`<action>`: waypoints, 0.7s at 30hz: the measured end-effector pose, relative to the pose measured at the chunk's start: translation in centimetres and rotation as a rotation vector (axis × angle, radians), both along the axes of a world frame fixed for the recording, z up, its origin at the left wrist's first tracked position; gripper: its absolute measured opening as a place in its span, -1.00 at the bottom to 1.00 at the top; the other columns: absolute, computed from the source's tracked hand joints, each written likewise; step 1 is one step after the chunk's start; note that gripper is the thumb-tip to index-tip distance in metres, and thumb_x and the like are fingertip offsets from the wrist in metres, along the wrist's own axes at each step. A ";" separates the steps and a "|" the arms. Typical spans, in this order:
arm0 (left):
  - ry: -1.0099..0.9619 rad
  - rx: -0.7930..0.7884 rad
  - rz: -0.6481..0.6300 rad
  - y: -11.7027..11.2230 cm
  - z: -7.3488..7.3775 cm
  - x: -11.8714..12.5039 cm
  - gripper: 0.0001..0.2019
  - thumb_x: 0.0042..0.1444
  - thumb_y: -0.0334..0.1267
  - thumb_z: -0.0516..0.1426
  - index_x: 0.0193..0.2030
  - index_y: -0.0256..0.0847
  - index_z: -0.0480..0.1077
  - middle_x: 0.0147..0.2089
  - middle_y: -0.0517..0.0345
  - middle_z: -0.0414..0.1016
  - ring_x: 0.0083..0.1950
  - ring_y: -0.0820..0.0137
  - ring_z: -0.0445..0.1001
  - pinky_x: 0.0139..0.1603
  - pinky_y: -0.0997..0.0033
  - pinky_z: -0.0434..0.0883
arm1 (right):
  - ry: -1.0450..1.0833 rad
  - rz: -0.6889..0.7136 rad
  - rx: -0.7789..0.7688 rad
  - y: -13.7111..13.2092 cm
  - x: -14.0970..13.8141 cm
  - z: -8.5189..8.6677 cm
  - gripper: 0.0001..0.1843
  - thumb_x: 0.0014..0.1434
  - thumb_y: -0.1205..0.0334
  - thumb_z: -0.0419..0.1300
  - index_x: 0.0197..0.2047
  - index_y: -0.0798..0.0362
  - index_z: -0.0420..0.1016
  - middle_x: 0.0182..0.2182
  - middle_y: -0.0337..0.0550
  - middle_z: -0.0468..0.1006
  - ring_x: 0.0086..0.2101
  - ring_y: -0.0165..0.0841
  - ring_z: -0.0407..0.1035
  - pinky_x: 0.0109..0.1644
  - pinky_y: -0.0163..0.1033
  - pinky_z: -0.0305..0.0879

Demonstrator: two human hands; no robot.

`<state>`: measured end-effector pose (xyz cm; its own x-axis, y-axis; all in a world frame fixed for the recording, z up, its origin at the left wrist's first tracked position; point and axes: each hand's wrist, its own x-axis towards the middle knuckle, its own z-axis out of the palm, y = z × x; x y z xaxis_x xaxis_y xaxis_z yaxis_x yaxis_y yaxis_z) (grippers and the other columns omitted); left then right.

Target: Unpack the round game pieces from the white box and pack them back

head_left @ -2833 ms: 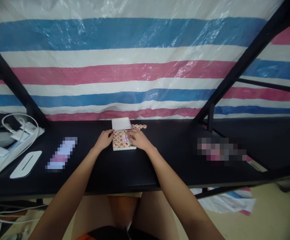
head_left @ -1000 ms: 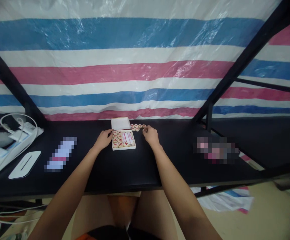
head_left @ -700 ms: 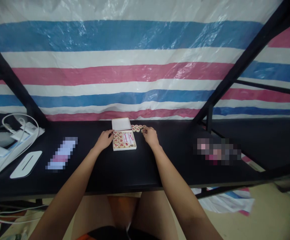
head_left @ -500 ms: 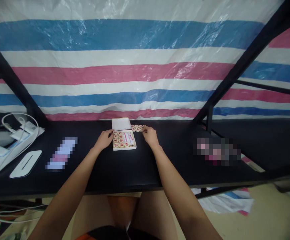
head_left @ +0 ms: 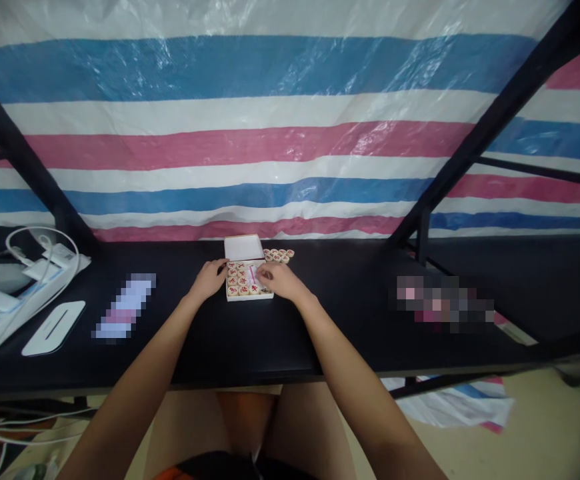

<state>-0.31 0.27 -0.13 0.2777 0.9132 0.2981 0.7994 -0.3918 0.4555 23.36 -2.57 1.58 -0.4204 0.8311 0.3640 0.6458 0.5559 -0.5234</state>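
A small white box (head_left: 243,298) sits on the black table (head_left: 250,333), with several round wooden chess pieces bearing red marks lying in it. Its white lid (head_left: 243,248) lies flat just behind it. A short row of loose chess pieces (head_left: 280,254) lies to the right of the lid. My left hand (head_left: 209,279) rests against the box's left side, fingers curled on its edge. My right hand (head_left: 279,281) is over the box's right part, fingers pinched together; whatever they hold is too small to see.
White cables and a white power strip (head_left: 25,280) lie at the table's left end, with a flat white oblong device (head_left: 53,319) beside them. Black frame bars (head_left: 475,140) slope up on both sides. A striped plastic sheet (head_left: 270,133) hangs behind.
My right hand has come back left from the loose pieces beside the lid to the box's right part. My left hand has stayed on the box.
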 end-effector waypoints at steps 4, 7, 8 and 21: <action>-0.005 -0.011 0.001 -0.1 0.1 0.1 -0.63 0.20 -0.26 0.00 0.09 -0.29 0.41 -0.03 -0.03 0.53 -0.03 0.23 0.46 0.11 0.25 0.33 | 0.032 0.032 -0.103 -0.6 -0.1 0.7 -0.81 0.10 0.18 0.21 -0.27 0.10 0.57 -0.42 -0.19 0.53 -0.41 -0.43 0.35 -0.25 -0.33 0.23; -0.007 -0.007 0.019 -0.3 0.2 0.1 -0.63 0.20 -0.25 0.00 0.10 -0.26 0.41 -0.04 -0.02 0.53 -0.02 0.22 0.45 0.09 0.25 0.33 | 0.089 0.070 -0.311 -0.9 0.6 1.2 -0.68 0.01 0.03 0.29 -0.25 0.09 0.58 -0.44 -0.23 0.52 -0.42 -0.44 0.34 -0.30 -0.35 0.22; -0.009 -0.005 0.022 -0.3 0.2 0.1 -0.63 0.20 -0.25 0.00 0.10 -0.26 0.41 -0.04 -0.01 0.54 -0.02 0.22 0.45 0.09 0.26 0.34 | 0.101 0.081 -0.379 -0.9 0.9 1.4 -0.64 -0.03 0.00 0.32 -0.23 0.08 0.59 -0.43 -0.24 0.52 -0.42 -0.44 0.34 -0.31 -0.35 0.21; 0.022 -0.020 0.018 -0.3 0.3 0.2 -0.62 0.21 -0.27 0.00 0.12 -0.31 0.39 -0.01 -0.03 0.52 -0.02 0.22 0.44 0.10 0.27 0.33 | 0.055 0.142 -0.533 -0.5 1.7 1.2 -0.54 -0.11 -0.07 0.35 -0.19 0.05 0.60 -0.39 -0.24 0.50 -0.42 -0.45 0.27 -0.31 -0.34 0.15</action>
<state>-0.14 -0.05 0.19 0.2672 0.9239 0.2737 0.8163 -0.3680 0.4452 25.02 -3.04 2.82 -0.5341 0.8427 -0.0674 0.5476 0.2842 -0.7870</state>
